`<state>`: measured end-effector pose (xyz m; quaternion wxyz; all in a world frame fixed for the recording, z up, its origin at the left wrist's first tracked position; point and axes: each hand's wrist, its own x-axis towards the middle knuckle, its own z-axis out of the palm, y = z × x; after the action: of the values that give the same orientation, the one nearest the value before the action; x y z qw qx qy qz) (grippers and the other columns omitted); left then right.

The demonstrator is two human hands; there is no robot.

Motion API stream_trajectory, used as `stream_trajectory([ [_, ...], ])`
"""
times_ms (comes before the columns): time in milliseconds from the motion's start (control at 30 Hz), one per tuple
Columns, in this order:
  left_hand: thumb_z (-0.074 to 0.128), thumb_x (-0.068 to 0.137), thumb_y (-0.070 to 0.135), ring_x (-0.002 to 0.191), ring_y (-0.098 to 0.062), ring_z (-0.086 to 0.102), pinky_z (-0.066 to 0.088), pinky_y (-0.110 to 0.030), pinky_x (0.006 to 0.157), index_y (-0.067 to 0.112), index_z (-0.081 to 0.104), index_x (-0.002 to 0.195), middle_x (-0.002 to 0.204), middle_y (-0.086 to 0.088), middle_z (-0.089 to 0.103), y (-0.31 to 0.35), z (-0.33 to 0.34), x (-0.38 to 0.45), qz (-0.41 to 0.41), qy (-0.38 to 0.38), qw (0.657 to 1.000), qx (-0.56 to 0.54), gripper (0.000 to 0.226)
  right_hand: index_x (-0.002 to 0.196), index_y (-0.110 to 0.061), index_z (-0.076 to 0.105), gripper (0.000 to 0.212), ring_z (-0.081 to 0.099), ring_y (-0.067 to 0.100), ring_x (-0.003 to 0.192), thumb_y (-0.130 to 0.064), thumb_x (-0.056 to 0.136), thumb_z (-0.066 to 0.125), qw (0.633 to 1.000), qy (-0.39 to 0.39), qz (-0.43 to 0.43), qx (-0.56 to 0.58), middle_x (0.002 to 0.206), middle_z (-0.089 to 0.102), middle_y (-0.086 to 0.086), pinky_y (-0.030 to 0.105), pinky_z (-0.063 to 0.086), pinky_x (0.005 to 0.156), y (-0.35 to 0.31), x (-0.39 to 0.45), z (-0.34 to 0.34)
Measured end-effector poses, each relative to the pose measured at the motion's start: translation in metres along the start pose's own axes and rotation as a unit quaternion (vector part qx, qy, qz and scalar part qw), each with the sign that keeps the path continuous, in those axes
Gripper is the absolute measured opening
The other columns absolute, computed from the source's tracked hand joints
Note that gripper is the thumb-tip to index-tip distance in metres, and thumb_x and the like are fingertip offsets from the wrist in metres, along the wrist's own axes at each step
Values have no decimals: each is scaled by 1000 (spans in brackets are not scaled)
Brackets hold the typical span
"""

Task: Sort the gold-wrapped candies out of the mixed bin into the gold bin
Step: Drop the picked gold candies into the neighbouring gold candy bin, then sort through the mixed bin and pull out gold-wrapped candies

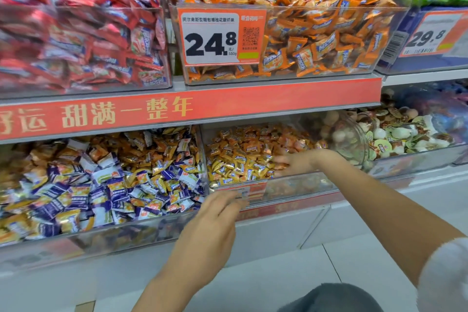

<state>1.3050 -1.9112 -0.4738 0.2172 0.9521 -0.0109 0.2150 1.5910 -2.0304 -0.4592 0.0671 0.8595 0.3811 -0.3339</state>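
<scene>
The mixed bin (141,229) on the lower shelf at left holds blue-and-white, orange and gold-wrapped candies (162,167). Beside it on the right stands the gold bin (298,186), filled with gold candies (240,159). My right hand (295,161) reaches into the gold bin, fingers stretched out low over the candies; no candy shows between the fingers. My left hand (217,213) hovers in front of the divider between the two bins, fingers loosely curled; whether it holds a candy is hidden.
A clear bin of orange candies (304,33) with a 24.8 price tag (220,35) stands on the upper shelf, with red candies (76,33) to its left. Round foil-topped sweets (405,132) fill the bin at lower right. A red shelf strip (190,109) overhangs the lower bins.
</scene>
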Motion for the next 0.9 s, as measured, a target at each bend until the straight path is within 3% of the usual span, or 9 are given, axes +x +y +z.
stream_trajectory([
  [67,44,86,8,113,-12,52,42,-20,95,19,61,110,118,8,58,-8,-18,-16,16,20,999,-22,31,137,-35,47,39,52,18,124,-38,98,49,976,168,-48,127,148,43,4,32,40,103,-15,-10,5],
  [100,42,88,11,109,-10,54,39,-15,95,18,64,106,113,8,61,-12,-28,-22,18,34,999,-25,29,120,-34,60,26,65,11,94,-27,97,51,941,278,-56,183,128,62,6,27,50,83,-26,-19,8],
  [167,40,89,15,100,-7,56,38,-11,92,16,67,97,102,10,65,-24,-54,-32,-4,69,997,-27,29,95,-27,69,25,52,1,53,-10,92,51,845,469,-78,245,82,69,-6,14,38,51,-63,-44,16],
  [233,39,87,16,95,-4,56,40,-10,86,15,70,90,95,11,65,-40,-82,-39,-47,117,992,-14,31,86,-17,70,26,49,-2,61,-1,86,51,790,543,-166,231,69,59,-17,8,33,56,-118,-76,22],
  [333,42,84,14,90,-3,52,40,-12,78,15,72,86,90,12,62,-70,-113,-42,-142,164,976,27,30,95,-14,70,25,45,2,78,0,85,52,825,460,-302,133,88,67,-4,9,33,71,-188,-82,19],
  [500,58,83,-7,89,-21,59,49,-35,76,11,73,92,89,0,68,-105,-113,-52,-227,147,959,79,24,139,-19,46,47,53,26,116,-8,94,53,927,295,-230,13,136,51,11,39,47,95,-254,-17,-14],
  [667,38,85,20,86,-27,61,51,-44,75,11,71,89,84,-2,68,-113,-105,-50,-198,162,960,110,34,149,-17,19,80,38,30,133,-43,88,63,955,222,-195,29,151,32,9,34,39,102,-282,29,-18],
  [767,38,84,23,88,-27,59,46,-41,78,12,70,87,85,1,68,-114,-105,-52,-196,178,953,144,34,151,-31,3,103,23,38,139,-55,77,69,956,240,-165,45,157,14,8,47,31,109,-291,41,-7],
  [900,42,87,29,104,-27,56,33,-37,89,16,68,102,106,0,66,-122,-112,-53,-209,186,940,197,33,147,-44,8,100,22,41,138,-58,72,71,942,311,-125,21,155,13,4,61,34,103,-295,41,0],
])
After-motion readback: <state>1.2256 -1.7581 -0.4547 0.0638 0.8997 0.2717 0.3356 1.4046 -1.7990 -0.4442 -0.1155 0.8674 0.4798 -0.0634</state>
